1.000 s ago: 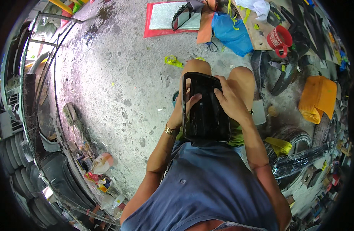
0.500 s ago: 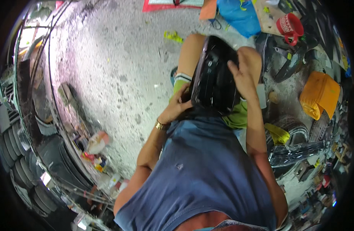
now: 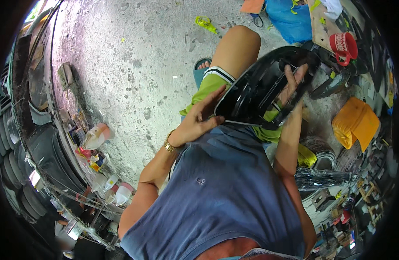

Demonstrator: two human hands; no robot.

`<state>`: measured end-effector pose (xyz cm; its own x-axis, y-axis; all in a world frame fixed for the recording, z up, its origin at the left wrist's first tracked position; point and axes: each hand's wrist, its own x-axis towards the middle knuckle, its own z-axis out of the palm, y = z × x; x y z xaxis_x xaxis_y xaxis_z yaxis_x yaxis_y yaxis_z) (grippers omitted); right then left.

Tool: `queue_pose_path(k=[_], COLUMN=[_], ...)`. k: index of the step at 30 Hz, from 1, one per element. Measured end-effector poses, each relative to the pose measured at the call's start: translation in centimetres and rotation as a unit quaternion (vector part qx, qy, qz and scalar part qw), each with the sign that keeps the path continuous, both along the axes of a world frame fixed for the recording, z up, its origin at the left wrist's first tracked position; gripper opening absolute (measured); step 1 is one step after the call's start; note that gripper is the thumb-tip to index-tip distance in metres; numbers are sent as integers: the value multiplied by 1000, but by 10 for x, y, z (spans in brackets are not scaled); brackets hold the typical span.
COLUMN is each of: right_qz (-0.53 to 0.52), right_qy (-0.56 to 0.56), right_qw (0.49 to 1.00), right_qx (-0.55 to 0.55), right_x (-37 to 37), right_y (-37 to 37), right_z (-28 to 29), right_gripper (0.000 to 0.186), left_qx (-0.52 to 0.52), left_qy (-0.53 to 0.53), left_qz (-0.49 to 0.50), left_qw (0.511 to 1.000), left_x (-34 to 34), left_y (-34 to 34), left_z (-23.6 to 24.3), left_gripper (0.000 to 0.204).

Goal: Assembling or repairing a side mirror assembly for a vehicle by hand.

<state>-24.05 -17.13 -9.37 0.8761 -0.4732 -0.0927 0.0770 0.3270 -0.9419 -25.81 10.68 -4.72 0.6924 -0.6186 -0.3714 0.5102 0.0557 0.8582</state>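
A glossy black plastic shell (image 3: 247, 99) with a rim lies tilted over my lap and right knee, its long axis running from lower left to upper right. My left hand (image 3: 201, 119), below a gold watch, grips its near left end, with the thumb along the lower edge and fingers at the side. My right hand (image 3: 295, 80) holds the right part of the shell near the far end; its fingertips show against the dark surface, partly framed by the rim. My left knee (image 3: 238, 43) is bare above green shorts.
Around me are a red mug (image 3: 343, 47) on a board (image 3: 321, 30), a blue plastic bag (image 3: 286, 21), an orange-yellow bundle (image 3: 354, 123), a tire (image 3: 321, 151), stacked dark pieces (image 3: 13, 173), small containers (image 3: 121, 193) and scraps (image 3: 206, 24) on the concrete floor (image 3: 138, 78).
The shell has turned from upright along my legs to slanting rightward, uncovering my left knee and sandal. Both hands have moved with it, the right one higher and farther right.
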Motion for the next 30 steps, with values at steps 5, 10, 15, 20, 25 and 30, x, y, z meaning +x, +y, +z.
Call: queue_pose_path(k=[5, 10, 15, 20, 25, 30], right_qz=[59, 44, 35, 55, 133, 131], right_qy=[-26, 0, 8, 10, 107, 119], right_qw=[994, 999, 999, 945, 936, 934], right_qx=[89, 19, 0, -323, -308, -311], right_x=[-6, 0, -6, 9, 11, 10], right_y=[-25, -9, -6, 23, 32, 30], right_z=[-22, 2, 10, 54, 71, 61], right_gripper=[48, 43, 47, 25, 25, 28], left_qx=[-87, -41, 69, 65, -35, 20], left_qy=[-14, -85, -100, 36, 107, 84], left_qz=[-6, -34, -71, -31, -38, -41], left_qw=[996, 995, 990, 997, 993, 995], left_x=[-12, -17, -8, -12, -11, -16], left_y=[-5, -2, -5, -1, 0, 6], left_z=[14, 5, -5, -59, -62, -68], left_gripper=[79, 78, 83, 89, 86, 85])
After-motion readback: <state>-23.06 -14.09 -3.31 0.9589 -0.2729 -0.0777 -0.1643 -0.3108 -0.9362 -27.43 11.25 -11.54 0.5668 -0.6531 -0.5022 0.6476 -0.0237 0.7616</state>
